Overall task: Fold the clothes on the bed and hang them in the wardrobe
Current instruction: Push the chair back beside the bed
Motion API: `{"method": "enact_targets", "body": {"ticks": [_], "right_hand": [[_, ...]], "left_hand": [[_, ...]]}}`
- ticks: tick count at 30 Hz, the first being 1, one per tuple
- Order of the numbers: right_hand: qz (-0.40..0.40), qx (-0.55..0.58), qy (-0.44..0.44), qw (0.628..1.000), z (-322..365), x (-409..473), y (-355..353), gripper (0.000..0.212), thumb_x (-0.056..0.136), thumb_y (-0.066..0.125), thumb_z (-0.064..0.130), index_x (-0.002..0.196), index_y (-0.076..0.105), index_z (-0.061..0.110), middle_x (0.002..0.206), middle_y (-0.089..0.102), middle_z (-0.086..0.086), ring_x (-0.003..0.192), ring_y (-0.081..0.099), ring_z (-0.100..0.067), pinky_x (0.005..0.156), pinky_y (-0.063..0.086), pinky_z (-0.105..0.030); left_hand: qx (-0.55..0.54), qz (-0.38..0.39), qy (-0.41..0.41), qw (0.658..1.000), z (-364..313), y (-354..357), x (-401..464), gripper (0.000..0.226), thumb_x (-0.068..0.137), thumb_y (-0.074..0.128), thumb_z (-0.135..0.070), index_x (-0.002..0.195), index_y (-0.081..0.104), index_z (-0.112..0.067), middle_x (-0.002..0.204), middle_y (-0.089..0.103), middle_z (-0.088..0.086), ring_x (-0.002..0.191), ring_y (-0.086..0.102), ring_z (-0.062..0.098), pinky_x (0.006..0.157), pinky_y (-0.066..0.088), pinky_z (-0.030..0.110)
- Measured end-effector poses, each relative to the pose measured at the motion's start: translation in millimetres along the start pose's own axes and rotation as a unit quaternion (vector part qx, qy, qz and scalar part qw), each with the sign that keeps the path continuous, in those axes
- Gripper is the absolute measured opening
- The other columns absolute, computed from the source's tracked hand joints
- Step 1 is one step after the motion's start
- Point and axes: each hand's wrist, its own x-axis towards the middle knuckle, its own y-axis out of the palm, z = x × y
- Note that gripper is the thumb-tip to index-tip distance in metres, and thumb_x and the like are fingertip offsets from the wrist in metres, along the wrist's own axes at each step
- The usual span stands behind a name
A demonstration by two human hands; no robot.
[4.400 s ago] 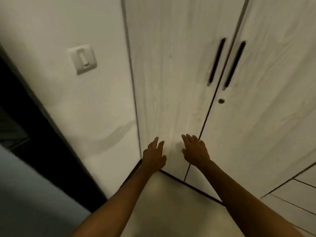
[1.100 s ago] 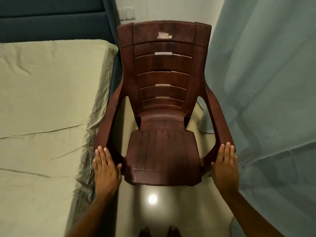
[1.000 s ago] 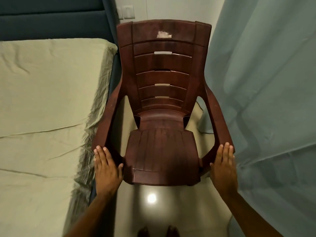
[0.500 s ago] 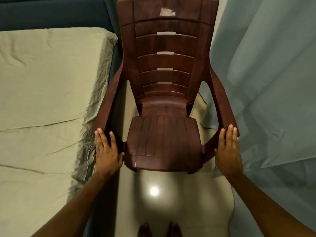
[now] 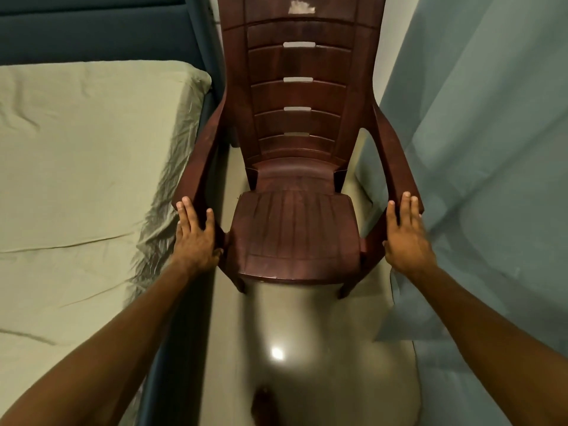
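— What are our hands doing?
— Our left hand (image 5: pixel 194 238) and right hand (image 5: pixel 405 235) are resting flat, fingers straight, on the brown chair (image 5: pixel 296 229) armrests.
— And the bed (image 5: pixel 83 186)?
— It's lying just left, sheet bare.

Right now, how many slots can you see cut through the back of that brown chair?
4. They run down the middle of the chair backrest: one near the top, then lower ones and. The backrest's top is cropped, so more may be hidden.
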Motion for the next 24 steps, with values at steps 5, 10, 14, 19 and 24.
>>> {"method": "enact_targets", "body": {"ticks": [5,10,14,19,24], "right_hand": [[0.015,0.002,-0.002,1.000,-5,49,-16,0.099,0.095,0.061,0.031,0.156,-0.013,0.004,0.159,-0.024,-0.026,0.148,-0.021,-0.042,0.124,0.006,-0.052],[-0.002,0.007,0.005,1.000,-5,97,-26,0.096,0.094,0.062,0.030,0.157,-0.006,0.004,0.160,-0.022,-0.027,0.148,-0.020,-0.042,0.123,0.006,-0.052],[-0.003,0.009,0.004,1.000,-8,140,-34,0.097,0.093,0.065,0.029,0.157,-0.003,0.003,0.160,-0.020,-0.027,0.148,-0.019,-0.042,0.123,0.009,-0.053],[0.034,0.006,-0.007,0.999,-13,206,-59,0.095,0.099,0.058,0.031,0.156,-0.014,0.007,0.159,-0.028,-0.024,0.148,-0.022,-0.040,0.124,0.008,-0.048],[0.049,-0.003,-0.013,0.999,-17,278,-77,0.094,0.099,0.057,0.031,0.156,-0.014,0.007,0.158,-0.028,-0.024,0.148,-0.023,-0.040,0.121,0.002,-0.048]], "left_hand": [[0.000,-0.003,0.000,1.000,-6,-19,42,0.106,0.091,0.065,-0.046,0.158,-0.011,-0.012,0.142,-0.050,0.031,0.136,-0.039,0.049,0.119,0.001,0.057],[0.008,-0.004,-0.007,1.000,-11,-37,90,0.104,0.092,0.063,-0.048,0.158,-0.008,-0.012,0.145,-0.046,0.032,0.139,-0.035,0.049,0.120,0.005,0.056],[0.024,0.000,-0.001,1.000,-10,-53,131,0.103,0.092,0.062,-0.048,0.159,-0.007,-0.012,0.145,-0.046,0.031,0.139,-0.036,0.047,0.120,0.002,0.055],[0.016,0.025,-0.005,1.000,-15,-79,187,0.102,0.094,0.060,-0.047,0.158,-0.011,-0.013,0.143,-0.048,0.031,0.138,-0.038,0.047,0.120,-0.002,0.055],[0.016,0.056,-0.007,0.998,-19,-104,245,0.106,0.093,0.063,-0.045,0.158,-0.014,-0.015,0.143,-0.049,0.030,0.138,-0.039,0.046,0.120,-0.001,0.056]]}}
